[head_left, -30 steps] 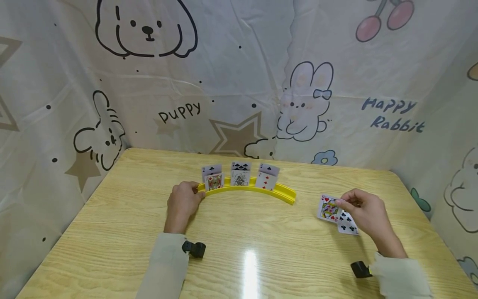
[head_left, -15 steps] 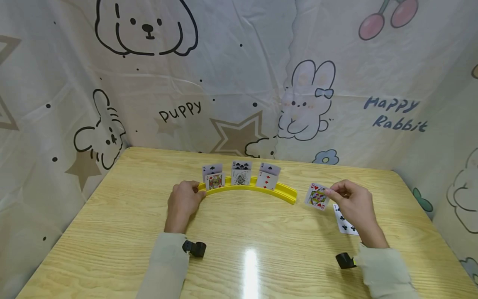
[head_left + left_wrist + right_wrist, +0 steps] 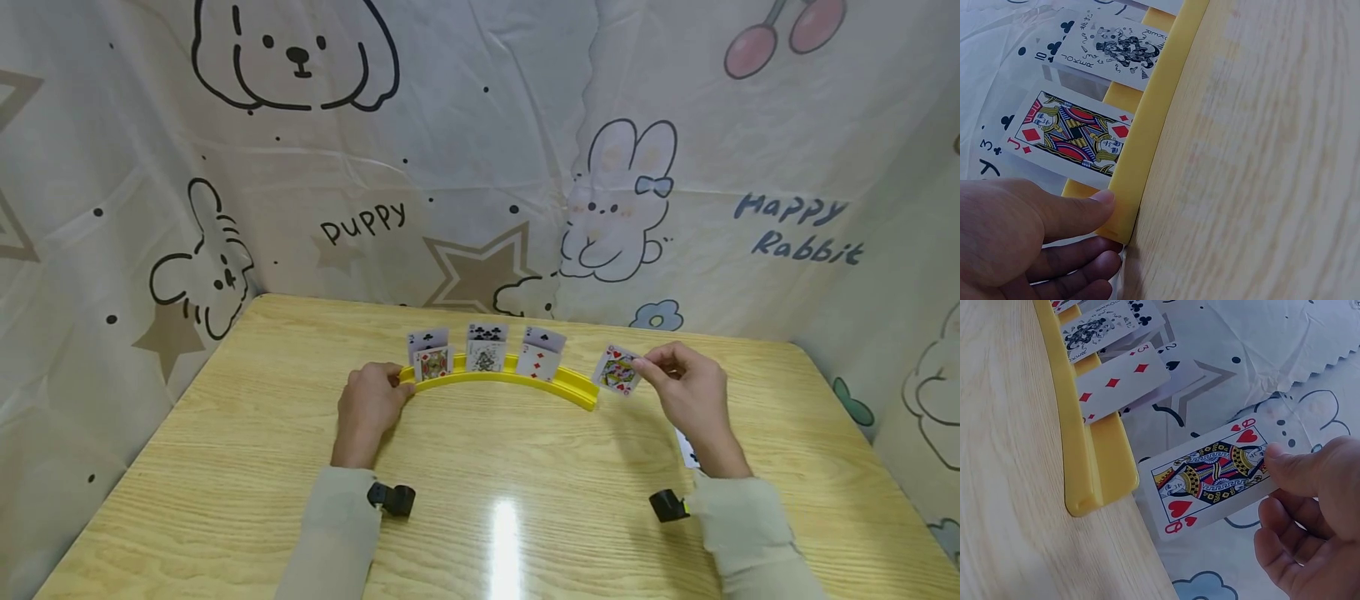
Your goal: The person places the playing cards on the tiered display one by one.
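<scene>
A curved yellow card holder (image 3: 480,377) stands on the table with playing cards upright in its grooves. My left hand (image 3: 369,408) grips its left end, the thumb pressing the front in the left wrist view. Between thumb and fingers my right hand (image 3: 692,400) pinches a queen of hearts (image 3: 1213,476), tilted and raised just beyond the holder's right end. In the front groove are a jack of diamonds (image 3: 1072,134), a joker (image 3: 1113,50) and a three of diamonds (image 3: 1122,382). Behind them stand a three of clubs, a ten of clubs and a two of spades (image 3: 1175,372).
A clubs card (image 3: 686,450) lies on the table, mostly hidden under my right wrist. The wooden table (image 3: 480,467) ends at a printed cloth backdrop (image 3: 465,167). Each wrist carries a small black camera.
My right hand has lifted the queen of hearts off the clubs card and carried it left and away from me, towards the holder's right end. My left hand has stayed put.
</scene>
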Motion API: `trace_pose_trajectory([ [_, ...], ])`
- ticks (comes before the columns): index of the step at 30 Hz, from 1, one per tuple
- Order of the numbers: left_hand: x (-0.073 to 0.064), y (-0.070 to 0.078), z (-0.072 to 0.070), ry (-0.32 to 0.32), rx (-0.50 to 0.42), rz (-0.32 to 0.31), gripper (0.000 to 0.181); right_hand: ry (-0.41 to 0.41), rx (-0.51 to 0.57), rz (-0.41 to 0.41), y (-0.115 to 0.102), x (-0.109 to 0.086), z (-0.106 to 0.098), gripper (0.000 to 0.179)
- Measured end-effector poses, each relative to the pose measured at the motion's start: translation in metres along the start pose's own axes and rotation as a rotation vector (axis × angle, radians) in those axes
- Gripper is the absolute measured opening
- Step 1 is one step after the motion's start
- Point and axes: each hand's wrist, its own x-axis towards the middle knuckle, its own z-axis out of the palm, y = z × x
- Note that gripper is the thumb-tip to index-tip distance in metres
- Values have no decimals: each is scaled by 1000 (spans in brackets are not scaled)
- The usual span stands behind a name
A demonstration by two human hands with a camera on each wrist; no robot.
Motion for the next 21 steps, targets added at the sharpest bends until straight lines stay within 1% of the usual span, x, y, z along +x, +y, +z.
trace_pose_trajectory([
  [6, 1, 1, 0, -2, 7, -10, 39, 20, 36, -3, -7, 4, 7, 19],
  [12, 1, 0, -1, -3, 5, -8, 38, 7, 38, -16, -11, 8, 15, 19],
  [21, 1, -1, -1, -3, -6, 2, 36, -10, 44, -15, -12, 10, 18, 20],
])
